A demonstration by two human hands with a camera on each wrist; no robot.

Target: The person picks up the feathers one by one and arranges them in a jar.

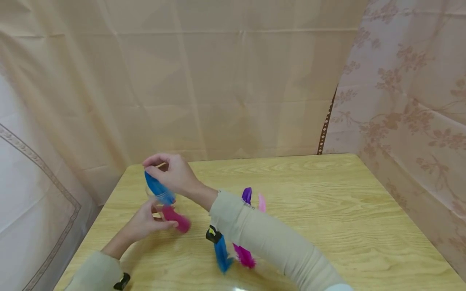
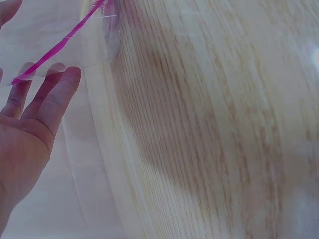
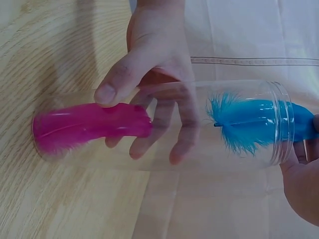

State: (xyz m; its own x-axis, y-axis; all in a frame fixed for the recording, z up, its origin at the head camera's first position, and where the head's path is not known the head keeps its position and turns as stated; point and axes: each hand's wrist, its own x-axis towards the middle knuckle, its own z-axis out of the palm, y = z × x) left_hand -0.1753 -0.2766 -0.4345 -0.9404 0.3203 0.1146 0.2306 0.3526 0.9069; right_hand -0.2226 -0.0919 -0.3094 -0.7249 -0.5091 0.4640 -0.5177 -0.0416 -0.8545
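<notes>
Blue feather [image 3: 251, 120] in R grip [image 1: 175, 173], fluff dn, axis along jar [image 3: 202, 142].

Soft, muted light with a broad shadow [image 2: 154, 114] and a small glare spot [image 2: 316, 58] on the tabletop [image 2: 239, 129].

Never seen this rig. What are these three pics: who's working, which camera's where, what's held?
No robot here, just a person working bare-handed. The wide picture comes from a camera on the head, looking forward and down; the other two come from cameras on the left and right wrists. The left hand grips a clear jar with a magenta feather inside. The right hand pinches a blue feather whose fluffy end is inside the jar's mouth. More feathers lie on the wood-grain table, showing blue, purple, pale pink and magenta parts; the right sleeve covers some, so I can't give an exact count.
</notes>
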